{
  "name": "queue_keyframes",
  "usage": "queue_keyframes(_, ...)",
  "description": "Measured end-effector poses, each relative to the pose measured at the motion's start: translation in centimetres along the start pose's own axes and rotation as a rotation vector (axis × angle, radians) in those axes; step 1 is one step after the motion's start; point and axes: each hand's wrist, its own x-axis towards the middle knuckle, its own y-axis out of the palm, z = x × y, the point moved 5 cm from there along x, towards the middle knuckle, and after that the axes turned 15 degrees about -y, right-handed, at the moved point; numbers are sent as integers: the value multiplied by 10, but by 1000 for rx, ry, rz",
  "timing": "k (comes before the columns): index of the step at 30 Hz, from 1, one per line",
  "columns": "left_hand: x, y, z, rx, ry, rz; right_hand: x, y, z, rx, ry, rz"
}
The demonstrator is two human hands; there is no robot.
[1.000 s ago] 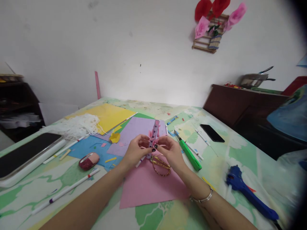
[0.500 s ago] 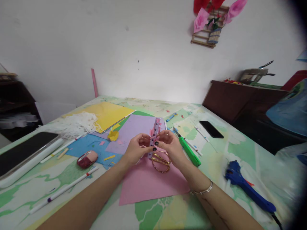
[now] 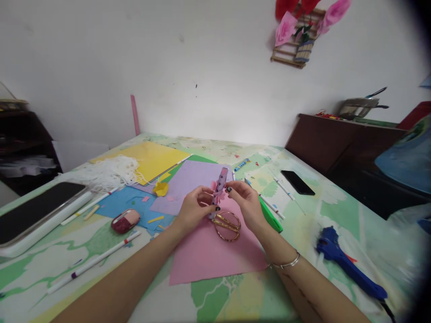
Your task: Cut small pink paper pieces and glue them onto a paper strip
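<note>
The right hand (image 3: 247, 201) is now farther from the left hand (image 3: 194, 207), its thumb nearer the dotted purple tube's (image 3: 221, 180) upper end, and hides more of the green cutter (image 3: 270, 216).

Hands (image 3: 191, 207) at a dotted purple strip (image 3: 220, 181), gold scissors (image 3: 226, 222) on pink paper (image 3: 205, 260), blue glue gun (image 3: 350, 265) at right

The left hand (image 3: 197, 208) hides part of the dotted purple strip (image 3: 221, 181), and whether the fingertips of the right hand (image 3: 245, 202) touch it cannot be told. That right hand covers the middle of the green cutter (image 3: 270, 216), while the blades of the gold scissors (image 3: 228, 226) are out of sight. The top edge crops the red flowers (image 3: 284, 8), the left edge the large phone (image 3: 43, 206), and the plastic bag (image 3: 407, 233) blurs at right.
</note>
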Motion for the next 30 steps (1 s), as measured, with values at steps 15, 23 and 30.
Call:
queue_keyframes(15,-10,9,-11,197,167,-45,2,2,3,35,-16,-71)
queue_keyframes(23,-8,19,0,183,98,139,2,-4,8,15,-22,-168)
queue_keyframes(30,-9,21,0,262,91,172,2,-6,3,121,-4,-212)
